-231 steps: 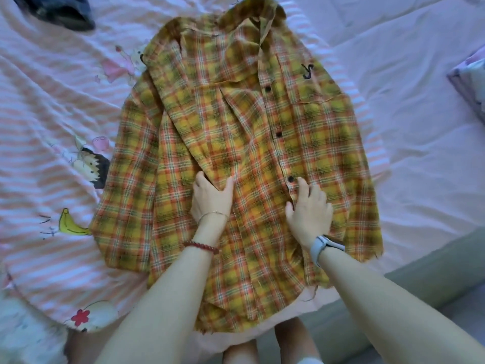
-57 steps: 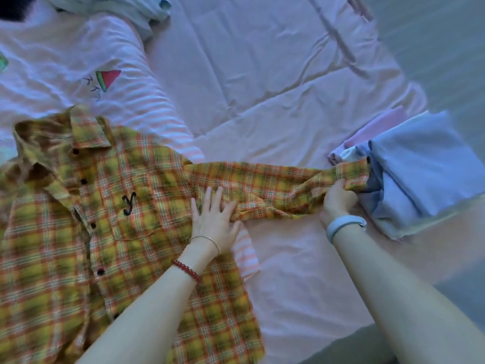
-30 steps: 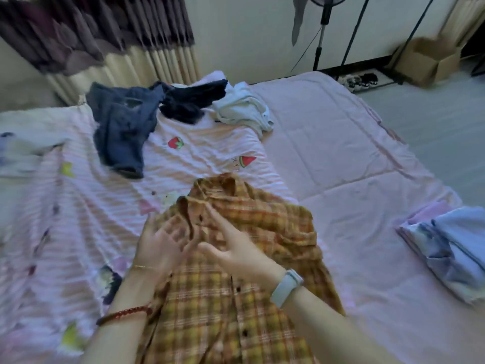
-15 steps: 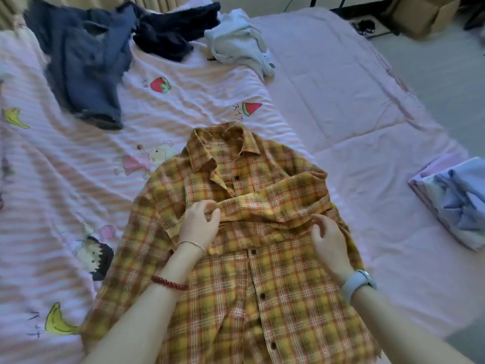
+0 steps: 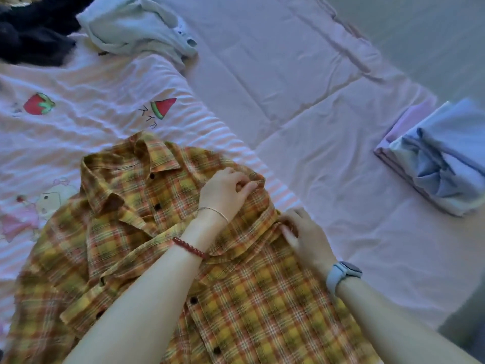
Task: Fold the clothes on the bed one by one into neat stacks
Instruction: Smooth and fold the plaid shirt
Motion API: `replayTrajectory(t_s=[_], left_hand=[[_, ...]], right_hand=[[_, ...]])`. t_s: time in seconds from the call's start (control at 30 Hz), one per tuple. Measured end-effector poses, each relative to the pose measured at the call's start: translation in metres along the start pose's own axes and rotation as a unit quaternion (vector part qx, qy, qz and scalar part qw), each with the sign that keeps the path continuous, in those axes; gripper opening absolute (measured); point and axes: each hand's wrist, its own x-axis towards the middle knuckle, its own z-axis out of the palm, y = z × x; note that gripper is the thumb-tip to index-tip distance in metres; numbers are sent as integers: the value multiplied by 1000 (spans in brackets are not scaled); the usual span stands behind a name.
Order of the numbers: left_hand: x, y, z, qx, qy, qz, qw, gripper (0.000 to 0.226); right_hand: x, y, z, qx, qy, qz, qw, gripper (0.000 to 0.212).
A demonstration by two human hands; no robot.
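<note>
— On the bed?
— Pale pink sheet, creased. Over the left part, a striped cover printed with a strawberry, a watermelon slice and cartoon figures.
— And lying there?
— Yellow-orange plaid shirt spread front-up, collar toward the far side, partly on the cover, partly on the sheet. Dark clothes heaped at far left, pale green garment crumpled just beside them. Near the right edge, a folded stack, blue on top, well apart from the shirt.
</note>
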Motion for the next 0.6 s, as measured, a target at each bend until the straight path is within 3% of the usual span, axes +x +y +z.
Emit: replayTrajectory(t_s=[0.1, 0.17, 0.23, 0.3, 0.4, 0.5, 0.6], left_hand=[[20, 0, 0, -77, 45, -48, 995, 22], [29, -1, -5, -112, 36, -63, 991, 23], [33, 2, -8, -50, -35, -42, 997, 28], [32, 9, -3, 81, -105, -19, 991, 39], [39, 19, 8, 159, -144, -50, 975, 33], [51, 22, 10, 40, -168, -139, 975, 25], [62, 19, 9, -48, -52, -154, 985, 24]], right_hand=[[-1, 13, 1, -4, 17, 8, 1000, 5], [-8, 19, 2, -1, 30, 24, 999, 3], [-11, 21, 4, 7, 39, 15, 999, 4], [-11, 20, 5, 36, 54, 8, 998, 5], [-9, 17, 4, 62, 61, 0, 996, 7], [-10, 14, 2, 62, 76, -14, 995, 8], [-9, 13, 2, 84, 94, 8, 992, 5]])
